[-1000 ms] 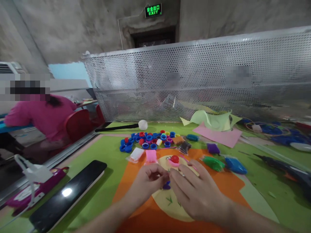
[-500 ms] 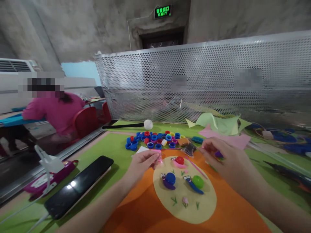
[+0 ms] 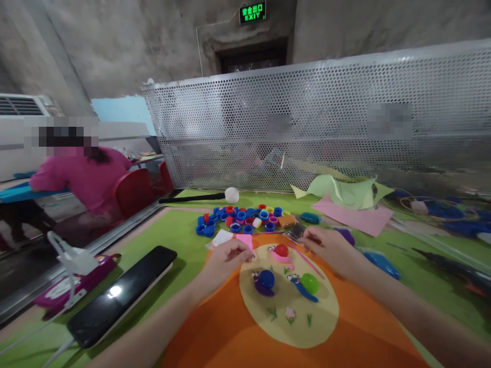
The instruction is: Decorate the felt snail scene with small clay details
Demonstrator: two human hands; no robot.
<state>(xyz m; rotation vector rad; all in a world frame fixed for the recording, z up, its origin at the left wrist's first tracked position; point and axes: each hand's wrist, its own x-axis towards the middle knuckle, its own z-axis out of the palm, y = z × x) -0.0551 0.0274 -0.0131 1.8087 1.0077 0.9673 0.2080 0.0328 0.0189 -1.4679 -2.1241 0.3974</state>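
On the orange sheet point(image 3: 230, 332), near its far edge, left hand point(image 3: 226, 255) pinches a small pink piece point(image 3: 251, 254), right hand point(image 3: 330, 248) curled loosely by the pink stick point(image 3: 307, 260), grip contents unclear.

A green sign point(image 3: 251, 12) above the doorway reads "EXIT", seemingly under Chinese characters.

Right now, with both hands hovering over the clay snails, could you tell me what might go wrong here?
The left hand sits close to the blue snail; a dropped wrist could squash it. The right hand reaches over the red snail and a thin pink stick, which it might knock onto the yellow oval. The loose bottle caps nearby could scatter if brushed.
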